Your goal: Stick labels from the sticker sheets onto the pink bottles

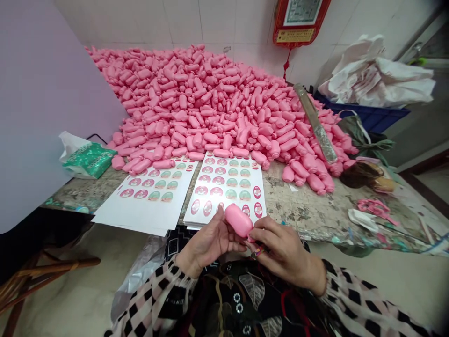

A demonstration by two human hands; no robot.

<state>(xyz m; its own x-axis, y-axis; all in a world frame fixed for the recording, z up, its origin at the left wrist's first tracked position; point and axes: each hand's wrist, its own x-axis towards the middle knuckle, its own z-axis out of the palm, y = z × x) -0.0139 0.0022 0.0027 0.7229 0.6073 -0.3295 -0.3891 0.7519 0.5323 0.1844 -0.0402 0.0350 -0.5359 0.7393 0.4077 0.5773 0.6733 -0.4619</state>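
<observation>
Head view, hands (pixel 286 250) holding pink bottle (pixel 238 220), labels (pixel 216 191) too small to read

From here I make out a pale tiled wall (pixel 238 23) behind the red hanging (pixel 295 23). Left of that hanging, a plain lavender panel (pixel 52 93) rises beside the worn, paint-flecked worktable (pixel 280 203). To its lower right I see a blue crate (pixel 377 119). Farther below it, the beige floor (pixel 119 267) looks softly lit.
</observation>
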